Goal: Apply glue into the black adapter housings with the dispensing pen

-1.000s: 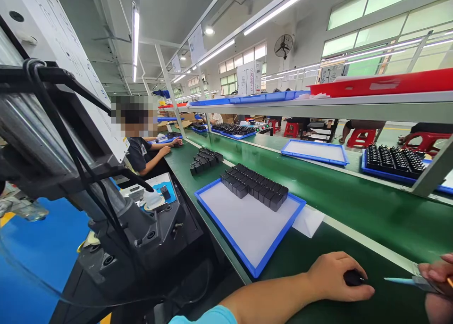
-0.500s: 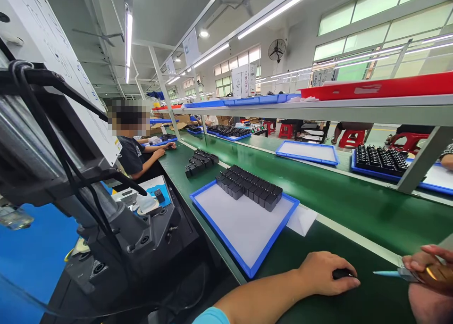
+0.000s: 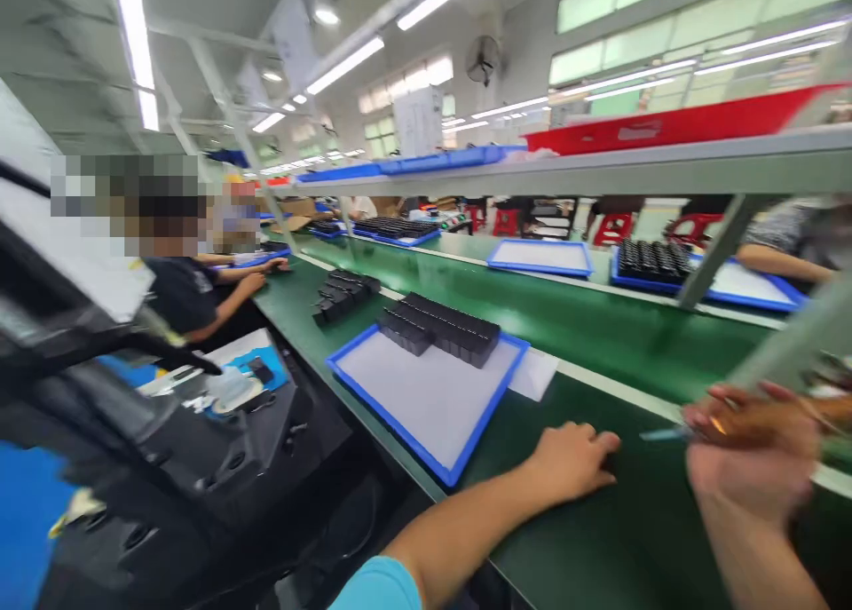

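Observation:
My left hand (image 3: 571, 461) rests low over the green bench top, right of the blue-rimmed tray. Its thumb and index finger are apart, and no black piece shows between them. At the right, my right hand (image 3: 752, 450) is closed around a slim hand tool (image 3: 745, 422) with an amber-brown handle and a pale blue tip pointing left; its exact kind is unclear in the blur. Rows of black box-shaped housings (image 3: 443, 326) stand at the far end of the white-lined tray (image 3: 419, 406). More black housings (image 3: 346, 295) sit on the bench beyond.
A dark machine (image 3: 232, 450) stands at the left. Overhead runs a shelf (image 3: 599, 177) with a red tray (image 3: 666, 122). A white sheet (image 3: 534, 375) lies by the tray. A co-worker (image 3: 183, 290) sits further along; across the bench are blue trays (image 3: 539, 257) and another person's arm (image 3: 785, 262).
The view has swung right and blurred. The black piece under my left hand no longer shows, and its fingers have straightened. More of my right hand and its tool is in view.

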`<state>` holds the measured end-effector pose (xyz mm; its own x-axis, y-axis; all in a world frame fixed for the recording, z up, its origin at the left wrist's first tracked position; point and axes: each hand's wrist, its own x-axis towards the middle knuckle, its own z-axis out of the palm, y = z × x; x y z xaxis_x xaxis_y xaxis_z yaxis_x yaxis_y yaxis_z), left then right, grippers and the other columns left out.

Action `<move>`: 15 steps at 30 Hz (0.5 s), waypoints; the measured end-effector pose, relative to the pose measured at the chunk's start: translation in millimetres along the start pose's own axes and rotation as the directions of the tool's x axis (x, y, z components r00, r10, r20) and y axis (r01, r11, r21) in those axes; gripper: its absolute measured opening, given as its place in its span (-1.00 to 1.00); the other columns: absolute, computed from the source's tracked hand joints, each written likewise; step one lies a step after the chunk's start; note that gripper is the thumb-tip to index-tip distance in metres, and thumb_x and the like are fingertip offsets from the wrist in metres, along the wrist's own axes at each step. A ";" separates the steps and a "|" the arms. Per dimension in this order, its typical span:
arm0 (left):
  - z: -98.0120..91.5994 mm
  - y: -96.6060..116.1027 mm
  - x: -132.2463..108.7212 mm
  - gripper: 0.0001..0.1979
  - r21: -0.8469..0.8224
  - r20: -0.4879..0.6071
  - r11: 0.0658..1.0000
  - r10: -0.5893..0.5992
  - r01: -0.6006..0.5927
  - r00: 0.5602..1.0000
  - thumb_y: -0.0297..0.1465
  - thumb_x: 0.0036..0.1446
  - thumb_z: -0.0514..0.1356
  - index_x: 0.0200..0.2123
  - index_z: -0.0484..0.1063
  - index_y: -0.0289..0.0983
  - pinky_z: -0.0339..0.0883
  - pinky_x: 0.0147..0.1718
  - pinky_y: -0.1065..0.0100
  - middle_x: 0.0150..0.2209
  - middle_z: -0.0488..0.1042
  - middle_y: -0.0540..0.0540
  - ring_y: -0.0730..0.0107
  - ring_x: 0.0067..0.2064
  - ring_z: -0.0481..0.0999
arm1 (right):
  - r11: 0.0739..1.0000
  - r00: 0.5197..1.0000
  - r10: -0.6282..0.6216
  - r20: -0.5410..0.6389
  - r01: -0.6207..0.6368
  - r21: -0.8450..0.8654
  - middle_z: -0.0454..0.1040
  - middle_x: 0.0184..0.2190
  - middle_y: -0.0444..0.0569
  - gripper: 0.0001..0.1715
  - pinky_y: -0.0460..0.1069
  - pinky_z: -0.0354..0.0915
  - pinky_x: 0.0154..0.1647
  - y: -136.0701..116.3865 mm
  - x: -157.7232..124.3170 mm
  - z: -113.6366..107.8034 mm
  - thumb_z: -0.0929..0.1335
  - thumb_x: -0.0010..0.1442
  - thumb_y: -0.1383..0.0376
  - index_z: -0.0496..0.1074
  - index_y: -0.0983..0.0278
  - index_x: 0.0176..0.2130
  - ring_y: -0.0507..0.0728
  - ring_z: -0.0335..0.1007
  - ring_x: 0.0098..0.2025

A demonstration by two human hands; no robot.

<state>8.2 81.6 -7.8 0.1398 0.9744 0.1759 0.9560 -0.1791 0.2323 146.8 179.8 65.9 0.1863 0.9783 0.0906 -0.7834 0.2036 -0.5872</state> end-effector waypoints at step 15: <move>-19.9 -8.5 -0.5 -0.44 -0.978 0.207 -0.046 -0.318 0.203 0.925 -0.10 0.10 0.20 0.11 0.17 -0.14 0.32 -0.56 0.42 -0.25 0.40 -0.04 0.40 -0.43 0.47 | 0.960 0.942 -0.202 0.267 0.244 -0.136 0.39 -0.40 -0.21 -0.59 -0.11 0.15 -0.58 -6.3 -21.3 12.1 0.32 0.12 -0.03 0.26 0.14 -0.13 -0.07 0.20 -0.60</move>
<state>-5.2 79.9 9.1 -0.1215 0.9865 -0.1096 -0.2674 0.0738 0.9607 140.5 158.1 77.4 0.1750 0.8910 0.4189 -0.6263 0.4290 -0.6509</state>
